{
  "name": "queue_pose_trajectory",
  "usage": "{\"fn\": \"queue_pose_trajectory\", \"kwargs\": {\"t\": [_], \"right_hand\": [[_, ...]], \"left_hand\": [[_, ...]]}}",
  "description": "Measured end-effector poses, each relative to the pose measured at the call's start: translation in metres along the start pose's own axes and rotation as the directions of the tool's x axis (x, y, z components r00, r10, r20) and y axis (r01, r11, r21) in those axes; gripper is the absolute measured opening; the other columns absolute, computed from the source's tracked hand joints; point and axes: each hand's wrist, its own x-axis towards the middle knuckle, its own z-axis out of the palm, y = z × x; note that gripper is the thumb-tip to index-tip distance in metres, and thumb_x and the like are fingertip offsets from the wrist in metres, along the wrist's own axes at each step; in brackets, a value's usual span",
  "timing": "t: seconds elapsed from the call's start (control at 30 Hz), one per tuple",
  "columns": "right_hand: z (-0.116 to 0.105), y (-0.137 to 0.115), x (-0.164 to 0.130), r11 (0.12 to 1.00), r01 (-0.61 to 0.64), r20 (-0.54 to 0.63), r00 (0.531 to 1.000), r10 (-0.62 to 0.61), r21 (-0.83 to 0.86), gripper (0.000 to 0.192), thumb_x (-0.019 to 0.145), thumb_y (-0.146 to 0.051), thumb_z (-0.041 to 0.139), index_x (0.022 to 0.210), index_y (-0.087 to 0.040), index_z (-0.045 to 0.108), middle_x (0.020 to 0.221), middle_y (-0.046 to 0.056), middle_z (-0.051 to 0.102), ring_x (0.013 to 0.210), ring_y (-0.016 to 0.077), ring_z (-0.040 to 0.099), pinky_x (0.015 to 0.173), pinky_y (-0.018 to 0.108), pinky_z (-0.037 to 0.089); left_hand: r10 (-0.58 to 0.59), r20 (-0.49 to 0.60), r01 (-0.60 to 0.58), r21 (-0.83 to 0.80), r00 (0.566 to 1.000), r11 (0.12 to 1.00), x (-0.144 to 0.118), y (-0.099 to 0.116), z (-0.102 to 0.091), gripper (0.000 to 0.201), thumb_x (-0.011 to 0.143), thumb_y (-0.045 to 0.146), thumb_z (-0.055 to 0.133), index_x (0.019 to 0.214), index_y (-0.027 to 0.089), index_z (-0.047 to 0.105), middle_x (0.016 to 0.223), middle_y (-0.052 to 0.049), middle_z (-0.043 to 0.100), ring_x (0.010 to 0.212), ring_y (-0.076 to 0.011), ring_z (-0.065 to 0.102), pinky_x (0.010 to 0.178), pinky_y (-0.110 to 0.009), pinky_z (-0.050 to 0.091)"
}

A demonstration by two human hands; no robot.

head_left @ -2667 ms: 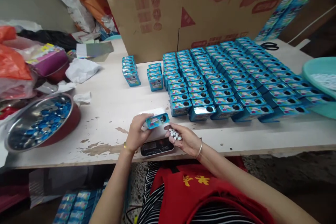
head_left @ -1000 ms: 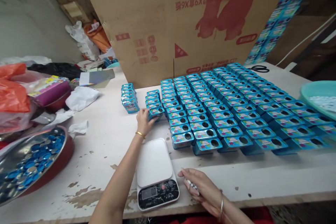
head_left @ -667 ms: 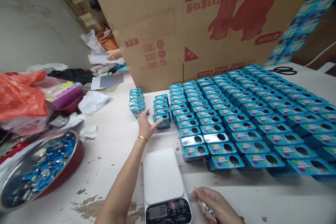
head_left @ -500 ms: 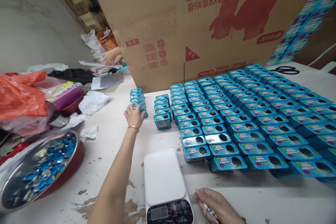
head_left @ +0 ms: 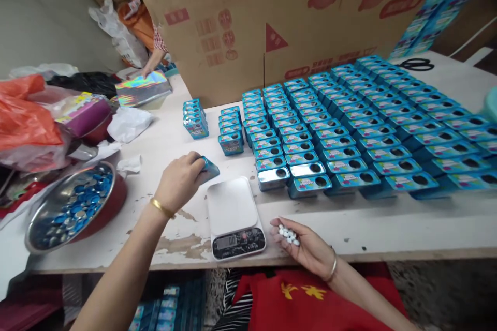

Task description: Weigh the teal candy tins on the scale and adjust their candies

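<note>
My left hand [head_left: 179,181] grips a small blue tin [head_left: 208,168] just left of and behind the white kitchen scale [head_left: 234,215]. My right hand [head_left: 301,246] lies palm up at the table's front edge, right of the scale, cupping several small white candies [head_left: 288,234]. Rows of the same blue tins with round holes on top [head_left: 349,124] cover the table to the right. Two short columns of tins [head_left: 195,118] stand apart on the left of those rows.
A metal bowl of blue round caps [head_left: 73,205] sits at the left. Plastic bags [head_left: 27,114] and a purple box pile up behind it. A big cardboard box [head_left: 272,15] stands at the back. Another person's hand [head_left: 149,68] touches shiny sheets far left. Scissors [head_left: 417,64] lie far right.
My left hand put a tin down in the short column, took another from the far-left column and brought it back beside the scale. My right hand turned palm up, showing the candies.
</note>
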Motion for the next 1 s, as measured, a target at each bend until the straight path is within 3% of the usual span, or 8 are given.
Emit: {"fn": "queue_pose_trajectory", "kwargs": {"t": [0.1, 0.23, 0.4, 0.47, 0.53, 0.63, 0.77, 1.0], "right_hand": [[0.002, 0.006, -0.012, 0.998, -0.015, 0.041, 0.999, 0.012, 0.054, 0.013, 0.088, -0.015, 0.054, 0.090, -0.005, 0.063, 0.076, 0.011, 0.069, 0.065, 0.0139, 0.069, 0.054, 0.017, 0.056], [0.003, 0.013, -0.029, 0.995, -0.007, 0.067, 0.998, 0.000, 0.099, 0.018, 0.091, -0.014, 0.048, 0.095, -0.002, 0.061, 0.082, 0.016, 0.070, 0.077, 0.0184, 0.071, 0.065, 0.021, 0.059], [0.001, 0.018, -0.041, 0.986, 0.002, 0.115, 0.993, -0.022, 0.168, 0.024, 0.095, -0.018, 0.042, 0.097, -0.003, 0.061, 0.096, 0.018, 0.069, 0.094, 0.0216, 0.069, 0.081, 0.030, 0.057], [-0.001, 0.020, -0.043, 0.981, 0.025, 0.150, 0.987, -0.054, 0.191, 0.028, 0.096, -0.022, 0.040, 0.097, -0.005, 0.062, 0.094, 0.016, 0.070, 0.089, 0.0190, 0.069, 0.080, 0.030, 0.057], [-0.003, 0.022, -0.043, 0.973, 0.067, 0.177, 0.978, -0.107, 0.219, 0.029, 0.096, -0.024, 0.039, 0.096, -0.008, 0.063, 0.085, 0.010, 0.071, 0.076, 0.0146, 0.069, 0.071, 0.026, 0.057], [-0.006, 0.026, -0.041, 0.961, 0.111, 0.208, 0.964, -0.166, 0.253, 0.029, 0.096, -0.024, 0.039, 0.094, -0.011, 0.065, 0.079, 0.005, 0.069, 0.066, 0.0105, 0.065, 0.062, 0.020, 0.055], [-0.009, 0.029, -0.039, 0.958, 0.143, 0.160, 0.969, -0.186, 0.249, 0.029, 0.095, -0.020, 0.038, 0.092, -0.013, 0.066, 0.081, 0.004, 0.069, 0.069, 0.0110, 0.064, 0.069, 0.021, 0.056], [-0.011, 0.030, -0.035, 0.969, 0.097, 0.139, 0.982, -0.131, 0.226, 0.029, 0.094, -0.019, 0.039, 0.086, -0.011, 0.065, 0.094, 0.011, 0.069, 0.091, 0.0167, 0.066, 0.079, 0.026, 0.055]], "left_hand": [[0.100, 0.086, -0.096, -0.040, 0.991, 0.995, -0.017, 0.042, -0.007, 0.017, 0.087, 0.035, 0.052, 0.082, 0.020, 0.057, 0.093, -0.006, 0.058, 0.078, -0.0190, 0.056, 0.065, -0.032, 0.044], [0.127, 0.181, -0.118, -0.059, 0.975, 0.991, -0.021, 0.072, 0.000, 0.014, 0.086, 0.033, 0.057, 0.086, 0.019, 0.056, 0.090, -0.006, 0.060, 0.078, -0.0201, 0.057, 0.066, -0.032, 0.043], [0.103, -0.059, -0.110, -0.137, 0.993, 0.984, -0.036, 0.112, -0.004, 0.028, 0.086, 0.038, 0.057, 0.105, 0.018, 0.052, 0.109, -0.010, 0.057, 0.096, -0.0244, 0.054, 0.078, -0.037, 0.045], [0.166, -0.065, -0.177, -0.244, 0.984, 0.954, -0.049, 0.141, 0.001, 0.028, 0.089, 0.037, 0.051, 0.109, 0.017, 0.051, 0.105, -0.010, 0.057, 0.091, -0.0218, 0.054, 0.075, -0.035, 0.046], [0.244, -0.002, -0.230, -0.348, 0.970, 0.909, -0.061, 0.171, 0.014, 0.027, 0.091, 0.036, 0.047, 0.111, 0.017, 0.050, 0.099, -0.008, 0.057, 0.085, -0.0193, 0.054, 0.071, -0.032, 0.047], [0.243, 0.033, -0.209, -0.404, 0.969, 0.890, -0.071, 0.203, 0.039, 0.019, 0.093, 0.028, 0.043, 0.106, 0.017, 0.051, 0.099, -0.008, 0.055, 0.086, -0.0183, 0.053, 0.073, -0.031, 0.049], [0.216, 0.026, -0.180, -0.464, 0.976, 0.867, -0.072, 0.219, 0.058, 0.015, 0.094, 0.019, 0.037, 0.099, 0.016, 0.050, 0.105, -0.009, 0.054, 0.095, -0.0177, 0.054, 0.080, -0.030, 0.051], [0.192, 0.106, -0.124, -0.455, 0.976, 0.882, -0.068, 0.222, 0.063, 0.014, 0.091, 0.019, 0.039, 0.096, 0.014, 0.051, 0.100, -0.011, 0.056, 0.088, -0.0193, 0.057, 0.074, -0.032, 0.053]]}}
